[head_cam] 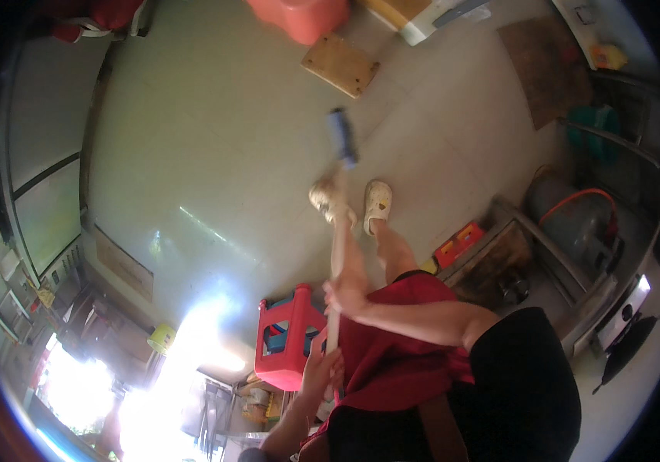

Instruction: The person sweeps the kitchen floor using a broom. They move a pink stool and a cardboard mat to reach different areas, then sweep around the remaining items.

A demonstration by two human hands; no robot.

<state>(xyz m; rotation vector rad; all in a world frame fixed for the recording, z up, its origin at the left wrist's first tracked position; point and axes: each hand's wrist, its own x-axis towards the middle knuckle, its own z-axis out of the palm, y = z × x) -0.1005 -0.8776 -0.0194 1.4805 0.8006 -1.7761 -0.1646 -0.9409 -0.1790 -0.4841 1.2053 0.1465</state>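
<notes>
Both my hands grip a long pale mop handle (333, 329). My left hand (322, 369) closes around its near end, beside the red plastic stool. My right hand (346, 297) holds the shaft farther along, in front of the red apron (387, 346). Out on the floor at the far end is the narrow blue mop head (342, 137), blurred, just beyond my feet in cream clogs (377, 202). The shaft passes over one leg and clog in the view, and its far part is blurred.
A red stool (292, 341) stands close on the left. A wooden board (340, 64) lies ahead near a pink plastic stool (306, 17). On the right are a metal rack, a gas cylinder (561, 202) and a brown mat (546, 69). White cabinets (46, 110) line the left.
</notes>
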